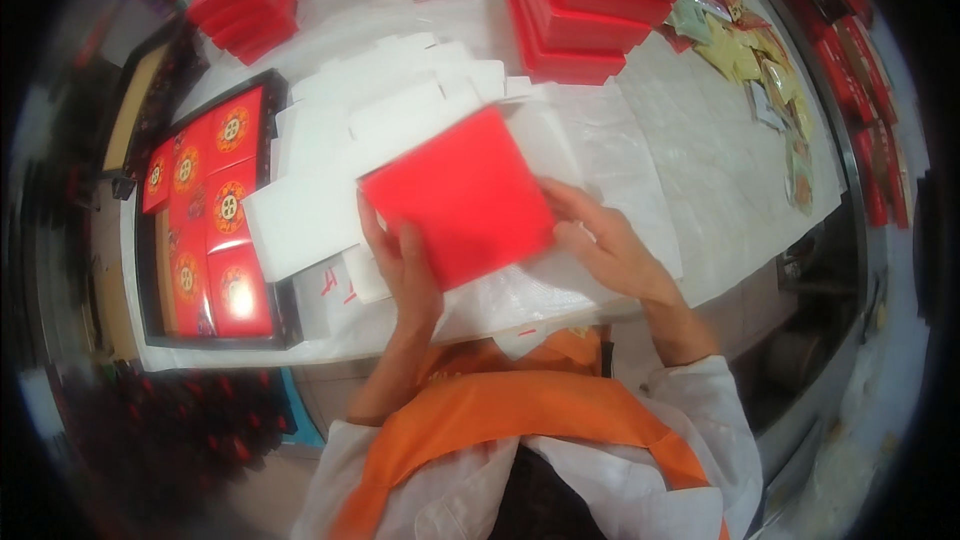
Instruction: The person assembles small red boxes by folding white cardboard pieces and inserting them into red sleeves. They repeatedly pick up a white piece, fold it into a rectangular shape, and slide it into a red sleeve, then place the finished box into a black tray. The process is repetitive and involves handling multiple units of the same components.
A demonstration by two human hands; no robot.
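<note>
- Leftmost, a black tray [283, 110] sat on the white-covered table [720, 170], holding red packets with round gold emblems [229, 205].
- Beside it, flat white cardboard blanks [380, 105] lay fanned in a loose pile, reaching under the red box.
- Next, the left hand [405, 265] gripped the red box [458, 195] at its lower left edge, thumb on top and fingers closed against it.
- The red box was tilted, one corner pointing away from the person, and held just above the table's near edge over crinkled white plastic [500, 290].
- The right hand [605, 245] pressed its fingers to the box's right edge; whether it clasped the box could not be told.
- Further back, a stack of red boxes [580, 10] stood.
- Rightmost, pale sachets [745, 50] lay scattered.
</note>
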